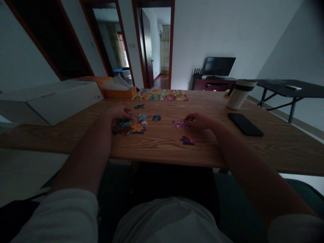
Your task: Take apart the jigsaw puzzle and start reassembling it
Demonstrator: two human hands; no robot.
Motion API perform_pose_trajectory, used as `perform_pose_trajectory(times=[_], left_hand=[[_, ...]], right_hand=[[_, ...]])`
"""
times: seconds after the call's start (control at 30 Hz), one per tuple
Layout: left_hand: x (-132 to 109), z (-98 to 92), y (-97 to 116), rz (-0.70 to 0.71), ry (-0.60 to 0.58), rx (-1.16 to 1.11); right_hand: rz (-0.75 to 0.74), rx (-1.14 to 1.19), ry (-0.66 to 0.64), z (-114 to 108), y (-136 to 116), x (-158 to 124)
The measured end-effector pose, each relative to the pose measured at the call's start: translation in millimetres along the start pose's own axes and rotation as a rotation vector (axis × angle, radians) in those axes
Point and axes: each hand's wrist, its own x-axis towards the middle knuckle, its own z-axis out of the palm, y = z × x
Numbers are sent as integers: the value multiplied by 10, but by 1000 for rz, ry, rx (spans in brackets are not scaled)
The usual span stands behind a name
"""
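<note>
A loose pile of jigsaw puzzle pieces (pixel 126 129), in orange, teal, red and dark blue, lies on the wooden table. My left hand (pixel 119 112) reaches over the back of this pile, fingers apart and tips among the pieces; I see nothing lifted in it. To the right, my right hand (pixel 198 120) has its fingers pinched at the right end of some purple puzzle pieces (pixel 178 124), flat on the table. Nearer me lies another purple puzzle section (pixel 188 140) with a dark lower edge. Between the hands is a dark blue puzzle piece (pixel 157 117), and another blue piece (pixel 139 106) sits behind the pile.
A colourful printed sheet (pixel 162 95) lies along the far table edge. An orange box (pixel 118 92) with clear plastic and a large white box (pixel 63 101) stand at left. On the right are a black phone (pixel 245 124) and a light tumbler (pixel 240 95) with a dark band.
</note>
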Motion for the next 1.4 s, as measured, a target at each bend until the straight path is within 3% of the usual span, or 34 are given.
perform_pose_trajectory(times=[0.17, 0.3, 0.5, 0.6, 0.7, 0.83, 0.97, 1.1, 1.23, 1.4], left_hand=[[-84, 17, 134, 30, 29, -77], [-175, 21, 294, 120, 125, -177], [-310, 81, 790, 318, 292, -399], [-370, 164, 1139, 437, 185, -399], [-454, 261, 1511, 539, 84, -239], [-518, 440, 1866, 605, 16, -170], [-455, 705, 1922, 617, -50, -224], [-405, 897, 1821, 629, -127, -192], [-414, 913, 1761, 653, -137, -123], [-452, 887, 1788, 653, -169, -28]], right_hand=[[-1, 0, 2, 1, 4, -3], [-11, 0, 3, 4, 11, 2], [-14, 1, 5, 9, 8, 15], [-7, 8, 18, 27, 6, 20], [7, 71, 38, 3, -13, 5], [-31, 168, 145, -185, -104, -76], [-64, 123, 94, -374, -199, -167], [-101, 119, -10, -285, -167, -208], [-114, 89, 17, -93, -148, -263], [-145, 95, 9, -34, -310, -365]])
